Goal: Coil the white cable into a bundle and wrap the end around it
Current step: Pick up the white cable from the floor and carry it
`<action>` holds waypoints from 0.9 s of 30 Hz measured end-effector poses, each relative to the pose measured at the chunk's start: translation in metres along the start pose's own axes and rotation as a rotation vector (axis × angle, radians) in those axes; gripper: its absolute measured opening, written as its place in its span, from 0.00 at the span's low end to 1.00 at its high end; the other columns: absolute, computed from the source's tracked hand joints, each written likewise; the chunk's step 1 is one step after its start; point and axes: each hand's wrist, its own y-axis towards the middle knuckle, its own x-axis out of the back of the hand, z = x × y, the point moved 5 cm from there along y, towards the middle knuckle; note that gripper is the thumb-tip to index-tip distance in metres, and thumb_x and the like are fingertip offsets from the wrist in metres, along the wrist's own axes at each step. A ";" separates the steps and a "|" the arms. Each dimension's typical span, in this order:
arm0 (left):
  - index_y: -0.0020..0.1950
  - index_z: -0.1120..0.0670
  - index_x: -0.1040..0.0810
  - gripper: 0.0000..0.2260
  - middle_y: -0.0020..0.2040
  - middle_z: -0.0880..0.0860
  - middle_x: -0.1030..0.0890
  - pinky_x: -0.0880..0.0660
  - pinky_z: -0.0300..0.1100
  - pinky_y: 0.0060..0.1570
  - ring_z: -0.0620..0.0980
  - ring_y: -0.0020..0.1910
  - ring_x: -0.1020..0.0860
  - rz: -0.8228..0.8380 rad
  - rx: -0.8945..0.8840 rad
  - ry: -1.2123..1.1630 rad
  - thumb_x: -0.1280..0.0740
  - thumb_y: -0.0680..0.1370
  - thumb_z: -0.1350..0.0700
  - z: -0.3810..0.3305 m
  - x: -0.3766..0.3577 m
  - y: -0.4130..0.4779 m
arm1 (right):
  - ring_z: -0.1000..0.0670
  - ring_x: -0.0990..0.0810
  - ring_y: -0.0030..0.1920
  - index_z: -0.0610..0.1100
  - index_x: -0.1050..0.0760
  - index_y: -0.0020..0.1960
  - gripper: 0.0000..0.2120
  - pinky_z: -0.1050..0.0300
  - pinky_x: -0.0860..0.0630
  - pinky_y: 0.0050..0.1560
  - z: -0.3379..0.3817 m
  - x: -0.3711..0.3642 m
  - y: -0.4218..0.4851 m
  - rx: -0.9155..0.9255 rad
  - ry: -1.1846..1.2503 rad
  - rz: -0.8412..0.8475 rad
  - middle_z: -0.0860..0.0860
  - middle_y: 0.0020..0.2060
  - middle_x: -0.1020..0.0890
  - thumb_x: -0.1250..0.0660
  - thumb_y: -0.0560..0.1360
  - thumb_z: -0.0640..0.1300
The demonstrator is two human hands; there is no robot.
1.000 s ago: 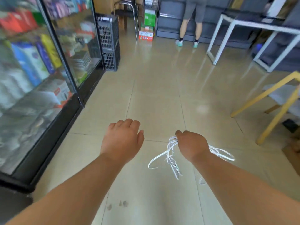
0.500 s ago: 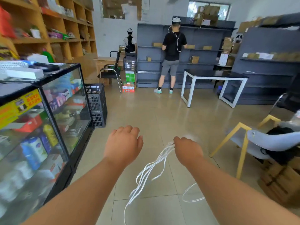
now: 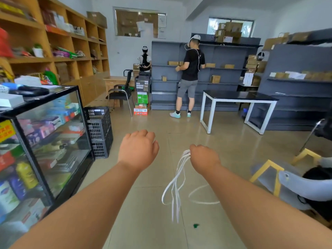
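Hanging from your right hand (image 3: 203, 159), the thin, flat white cable (image 3: 177, 178) droops in several long, limp loops above the glossy beige floor tiles (image 3: 143, 212), and one wider loop curls out under your right forearm. Your right fingers are curled tight round the gathered tops of the loops, knuckles up. Your left hand (image 3: 138, 150) is near the cable but apart from it, back upward, fingers loosely bent and holding nothing. A small green speck (image 3: 195, 225) lies on the tiles below the loops. At your left stands a black-framed glass display case (image 3: 53, 141), with stacked black lattice plastic crates (image 3: 99, 130) beside it.
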 end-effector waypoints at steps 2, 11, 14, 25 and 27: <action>0.59 0.54 0.25 0.18 0.54 0.53 0.22 0.32 0.45 0.51 0.56 0.53 0.25 0.022 -0.015 0.004 0.49 0.79 0.49 -0.007 -0.017 0.021 | 0.41 0.23 0.55 0.41 0.32 0.58 0.15 0.52 0.29 0.46 -0.018 -0.001 0.024 -0.020 -0.001 0.013 0.43 0.54 0.23 0.44 0.73 0.32; 0.57 0.54 0.25 0.15 0.53 0.53 0.22 0.32 0.44 0.50 0.56 0.52 0.24 0.100 -0.059 -0.063 0.46 0.79 0.50 -0.020 -0.116 0.137 | 0.42 0.24 0.55 0.41 0.33 0.59 0.15 0.53 0.31 0.45 -0.081 -0.030 0.132 -0.177 -0.031 0.088 0.44 0.55 0.24 0.46 0.74 0.32; 0.50 0.56 0.21 0.13 0.46 0.56 0.20 0.30 0.45 0.46 0.59 0.46 0.23 0.084 -0.092 -0.142 0.43 0.78 0.52 -0.017 -0.155 0.187 | 0.41 0.24 0.55 0.41 0.33 0.59 0.16 0.52 0.30 0.46 -0.102 -0.038 0.176 -0.274 -0.040 0.111 0.44 0.56 0.24 0.46 0.74 0.32; 0.48 0.55 0.23 0.14 0.47 0.55 0.21 0.32 0.45 0.45 0.57 0.48 0.23 0.031 -0.291 -0.194 0.45 0.78 0.51 -0.020 -0.257 0.363 | 0.41 0.23 0.53 0.41 0.32 0.60 0.17 0.52 0.30 0.44 -0.158 -0.053 0.323 -0.510 -0.018 0.105 0.44 0.56 0.23 0.46 0.74 0.30; 0.51 0.55 0.23 0.13 0.49 0.54 0.21 0.33 0.45 0.47 0.56 0.51 0.24 0.047 -0.298 -0.206 0.45 0.79 0.50 -0.028 -0.275 0.387 | 0.41 0.22 0.52 0.41 0.32 0.60 0.17 0.52 0.30 0.43 -0.172 -0.060 0.343 -0.532 -0.015 0.106 0.44 0.55 0.22 0.46 0.73 0.30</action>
